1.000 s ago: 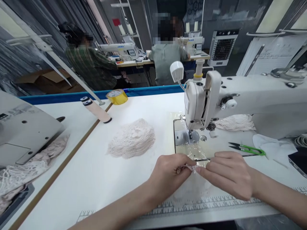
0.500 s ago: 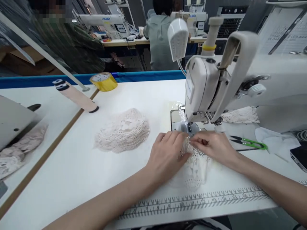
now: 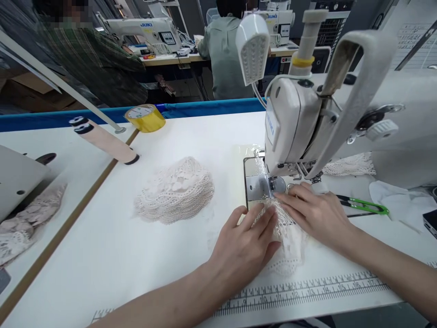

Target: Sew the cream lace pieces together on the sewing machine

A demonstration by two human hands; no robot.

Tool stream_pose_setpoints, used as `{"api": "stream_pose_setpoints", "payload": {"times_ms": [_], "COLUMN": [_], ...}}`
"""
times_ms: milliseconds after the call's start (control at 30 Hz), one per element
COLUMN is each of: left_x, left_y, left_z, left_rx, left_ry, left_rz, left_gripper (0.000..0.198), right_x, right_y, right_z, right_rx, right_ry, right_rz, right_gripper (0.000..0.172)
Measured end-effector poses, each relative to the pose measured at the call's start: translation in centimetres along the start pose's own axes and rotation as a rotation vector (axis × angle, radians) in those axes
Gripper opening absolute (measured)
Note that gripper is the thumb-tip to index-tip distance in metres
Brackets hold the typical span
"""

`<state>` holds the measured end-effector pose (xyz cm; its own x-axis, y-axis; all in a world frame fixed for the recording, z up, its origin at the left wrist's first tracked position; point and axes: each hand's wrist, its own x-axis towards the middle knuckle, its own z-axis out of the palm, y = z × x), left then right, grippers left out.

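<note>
Touching lace [image 3: 288, 248] with fingers [image 3: 294, 205], cardboard box [image 3: 38, 84] beyond.

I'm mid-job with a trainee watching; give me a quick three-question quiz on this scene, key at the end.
1. True or false: the left hand and right hand both touch the lace piece.
2. What colour is the handle of the thread snips? A) red B) green C) blue
3. Fill in: in the picture, the lace stack lies to the ___ of the nearest sewing machine.

Key: 1 true; 2 B; 3 left.
</note>
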<state>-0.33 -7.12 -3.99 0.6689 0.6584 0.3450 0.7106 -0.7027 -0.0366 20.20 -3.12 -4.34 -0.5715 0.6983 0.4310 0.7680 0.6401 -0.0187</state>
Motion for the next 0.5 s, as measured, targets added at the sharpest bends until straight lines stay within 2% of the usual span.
{"api": "stream_pose_setpoints", "payload": {"times_ms": [100,333,500], "left_x": [-0.1,-0.1,-0.1], "left_y": [-0.1,-0.1,-0.1], "left_z": [0.2,0.4,0.2], "left_rx": [-0.028,-0.056,-0.059], "left_ry": [0.0,0.024,-0.004], "left_rz": [-0.007,-0.011,-0.011], "left_gripper": [0.033,0.032,0.033], "right_x": [-0.3,-0.4,-0.1], "right_y": [-0.3,0.0,1.1], "right_z": [-0.1,-0.2,-0.3], "right_rx": [-0.068,-0.023,-0.256], "right_ry": [0.006,-0.033,-0.11], "right_rz": [-0.073,-0.084,-0.048], "right_gripper": [0.027,0.033,0.041]}}
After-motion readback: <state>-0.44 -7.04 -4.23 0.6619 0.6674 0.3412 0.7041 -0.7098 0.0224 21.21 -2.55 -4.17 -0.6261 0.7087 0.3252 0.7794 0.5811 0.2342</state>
